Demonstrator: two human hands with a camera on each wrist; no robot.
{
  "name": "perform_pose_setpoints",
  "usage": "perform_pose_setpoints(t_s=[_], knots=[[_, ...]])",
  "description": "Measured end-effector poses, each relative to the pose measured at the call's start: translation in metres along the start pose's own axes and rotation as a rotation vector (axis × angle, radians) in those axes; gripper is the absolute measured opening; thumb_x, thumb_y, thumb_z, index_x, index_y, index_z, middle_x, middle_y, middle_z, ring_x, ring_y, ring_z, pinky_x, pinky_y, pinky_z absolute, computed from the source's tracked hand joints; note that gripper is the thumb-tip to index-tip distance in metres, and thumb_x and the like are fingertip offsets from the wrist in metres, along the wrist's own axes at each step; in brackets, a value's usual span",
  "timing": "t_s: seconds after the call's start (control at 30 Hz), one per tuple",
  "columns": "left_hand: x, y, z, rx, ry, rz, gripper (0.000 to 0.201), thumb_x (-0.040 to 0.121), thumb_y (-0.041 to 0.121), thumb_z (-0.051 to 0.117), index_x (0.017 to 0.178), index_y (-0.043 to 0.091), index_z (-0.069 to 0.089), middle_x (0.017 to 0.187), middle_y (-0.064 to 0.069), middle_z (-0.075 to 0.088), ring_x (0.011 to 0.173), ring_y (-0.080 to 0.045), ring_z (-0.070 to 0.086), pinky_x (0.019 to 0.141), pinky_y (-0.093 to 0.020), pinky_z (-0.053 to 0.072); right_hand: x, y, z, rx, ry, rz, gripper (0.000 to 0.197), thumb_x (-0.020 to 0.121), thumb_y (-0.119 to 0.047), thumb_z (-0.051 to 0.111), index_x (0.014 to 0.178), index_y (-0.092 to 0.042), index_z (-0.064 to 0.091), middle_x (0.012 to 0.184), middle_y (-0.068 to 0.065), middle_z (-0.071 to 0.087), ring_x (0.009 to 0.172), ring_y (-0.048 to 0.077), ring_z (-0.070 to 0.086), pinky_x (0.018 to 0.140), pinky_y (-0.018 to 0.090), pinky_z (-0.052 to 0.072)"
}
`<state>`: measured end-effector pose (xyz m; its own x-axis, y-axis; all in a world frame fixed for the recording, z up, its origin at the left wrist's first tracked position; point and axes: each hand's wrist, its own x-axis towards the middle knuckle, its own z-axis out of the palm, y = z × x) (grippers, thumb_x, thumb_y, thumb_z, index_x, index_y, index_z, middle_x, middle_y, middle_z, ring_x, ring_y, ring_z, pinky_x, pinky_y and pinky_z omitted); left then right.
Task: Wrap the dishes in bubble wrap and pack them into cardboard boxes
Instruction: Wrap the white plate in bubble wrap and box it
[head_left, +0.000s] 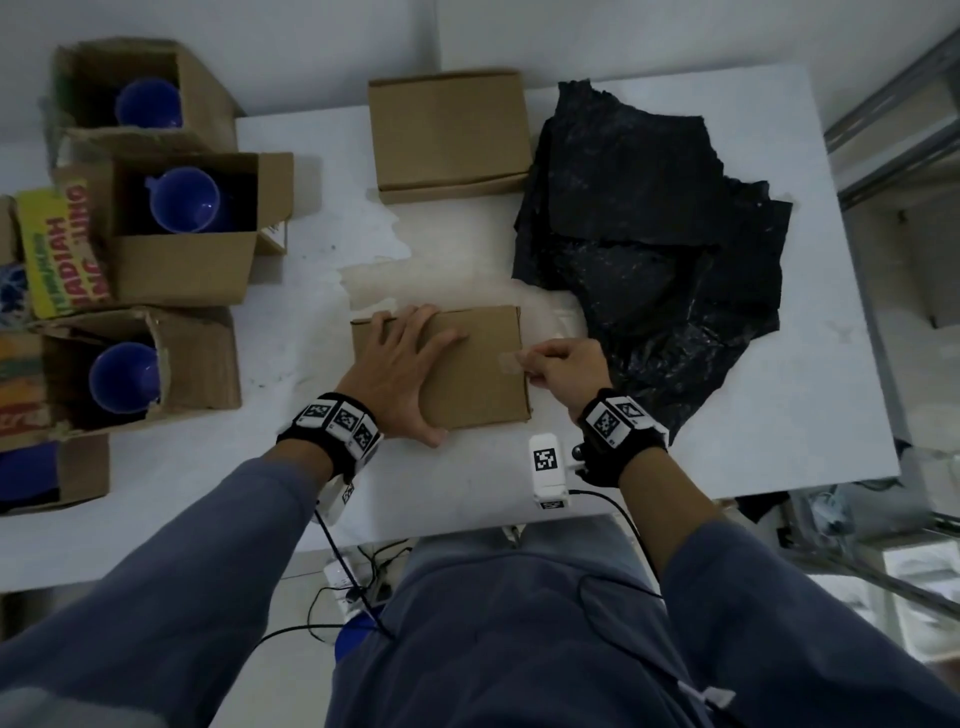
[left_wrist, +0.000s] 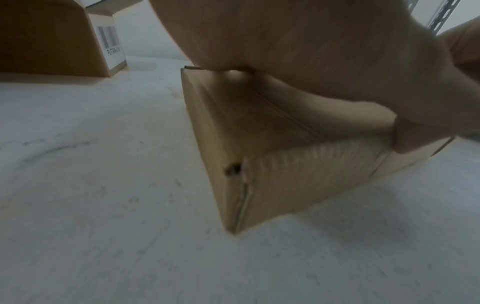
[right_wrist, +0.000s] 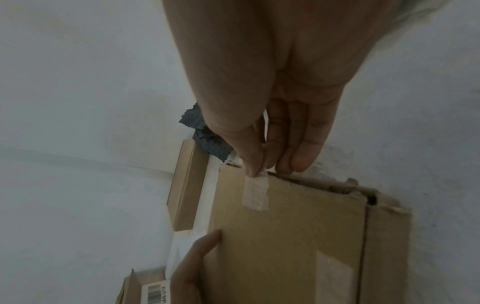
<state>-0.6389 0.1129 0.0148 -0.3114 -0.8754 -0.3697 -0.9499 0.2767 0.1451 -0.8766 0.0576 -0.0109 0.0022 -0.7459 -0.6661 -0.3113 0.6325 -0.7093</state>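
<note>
A closed brown cardboard box (head_left: 478, 374) (left_wrist: 285, 174) (right_wrist: 285, 236) lies on the white table in front of me. My left hand (head_left: 400, 364) lies flat on its lid, fingers spread, thumb down the near side. My right hand (head_left: 561, 364) (right_wrist: 259, 160) pinches the end of a strip of clear tape (head_left: 511, 362) (right_wrist: 255, 193) at the box's right edge; the rest of the strip sticks to the lid. A heap of black bubble wrap (head_left: 654, 228) lies to the right. Blue cups (head_left: 182, 200) sit in open boxes at the left.
A second closed cardboard box (head_left: 449, 132) stands at the back of the table (head_left: 831, 364). Three open boxes (head_left: 187, 260) with blue cups line the left side, beside printed packaging (head_left: 57, 249). A metal shelf frame (head_left: 893, 130) stands at the right.
</note>
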Motion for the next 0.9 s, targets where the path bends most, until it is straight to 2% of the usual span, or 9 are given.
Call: perform_pose_setpoints(t_s=[0.17, 0.33, 0.4, 0.5, 0.57, 0.63, 0.73, 0.9], knots=[[0.000, -0.001, 0.001, 0.007, 0.014, 0.002, 0.127, 0.037, 0.087, 0.060, 0.145, 0.026, 0.032, 0.149, -0.015, 0.027, 0.135, -0.036, 0.030, 0.110, -0.057, 0.019, -0.003, 0.001, 0.004, 0.149, -0.043, 0.041, 0.010, 0.087, -0.003, 0.071, 0.077, -0.006, 0.071, 0.080, 0.013, 0.072, 0.075, 0.024, 0.069, 0.076, 0.034, 0.060], [0.002, 0.003, 0.003, 0.010, 0.002, -0.006, 0.130, 0.036, 0.087, 0.061, 0.146, 0.025, 0.030, 0.149, -0.020, 0.024, 0.138, -0.040, 0.027, 0.111, -0.063, 0.017, -0.011, 0.000, 0.004, 0.320, -0.165, 0.117, 0.011, 0.095, -0.007, 0.062, 0.084, -0.009, 0.064, 0.079, 0.003, 0.069, 0.068, 0.012, 0.066, 0.064, 0.021, 0.054], [0.004, 0.005, 0.003, 0.022, -0.014, -0.010, 0.133, 0.036, 0.089, 0.060, 0.147, 0.026, 0.025, 0.150, -0.022, 0.021, 0.140, -0.043, 0.023, 0.110, -0.068, 0.015, -0.010, -0.002, 0.003, 0.262, -0.195, 0.133, 0.009, 0.097, -0.012, 0.060, 0.089, -0.011, 0.063, 0.077, -0.001, 0.067, 0.063, 0.008, 0.063, 0.060, 0.019, 0.051], [0.011, 0.012, 0.001, 0.054, -0.032, -0.019, 0.135, 0.037, 0.096, 0.054, 0.148, 0.027, 0.019, 0.154, -0.023, 0.015, 0.145, -0.042, 0.016, 0.108, -0.073, 0.013, -0.008, -0.003, 0.002, 0.119, -0.204, 0.113, 0.006, 0.097, -0.019, 0.060, 0.094, -0.014, 0.064, 0.074, -0.003, 0.065, 0.059, 0.007, 0.058, 0.058, 0.022, 0.043], [0.021, 0.020, 0.000, 0.083, -0.040, 0.003, 0.137, 0.037, 0.101, 0.046, 0.149, 0.026, 0.019, 0.157, -0.023, 0.009, 0.148, -0.041, 0.009, 0.108, -0.075, 0.011, -0.007, 0.000, 0.004, 0.135, -0.180, 0.117, 0.007, 0.095, -0.018, 0.063, 0.094, -0.012, 0.066, 0.070, -0.001, 0.063, 0.055, 0.008, 0.055, 0.054, 0.022, 0.041], [0.030, 0.028, 0.000, 0.096, -0.042, 0.041, 0.137, 0.039, 0.101, 0.046, 0.150, 0.025, 0.019, 0.158, -0.023, 0.008, 0.148, -0.040, 0.007, 0.109, -0.074, 0.010, -0.007, 0.003, 0.005, 0.174, -0.150, 0.124, 0.009, 0.094, -0.016, 0.065, 0.096, -0.007, 0.067, 0.067, 0.002, 0.059, 0.052, 0.009, 0.048, 0.048, 0.020, 0.037], [0.034, 0.033, 0.003, 0.086, -0.016, 0.054, 0.133, 0.039, 0.095, 0.049, 0.150, 0.026, 0.024, 0.156, -0.022, 0.015, 0.146, -0.040, 0.015, 0.110, -0.070, 0.012, -0.007, 0.004, 0.005, 0.225, -0.158, 0.128, 0.008, 0.094, -0.013, 0.064, 0.094, -0.006, 0.066, 0.063, 0.002, 0.054, 0.049, 0.010, 0.042, 0.045, 0.020, 0.032], [0.033, 0.032, 0.007, 0.050, 0.018, 0.077, 0.125, 0.041, 0.092, 0.053, 0.147, 0.027, 0.033, 0.153, -0.021, 0.022, 0.142, -0.040, 0.023, 0.110, -0.066, 0.016, -0.009, 0.003, 0.007, 0.231, -0.139, 0.101, 0.012, 0.099, -0.010, 0.056, 0.091, -0.006, 0.063, 0.062, 0.004, 0.055, 0.045, 0.011, 0.043, 0.045, 0.022, 0.034]])
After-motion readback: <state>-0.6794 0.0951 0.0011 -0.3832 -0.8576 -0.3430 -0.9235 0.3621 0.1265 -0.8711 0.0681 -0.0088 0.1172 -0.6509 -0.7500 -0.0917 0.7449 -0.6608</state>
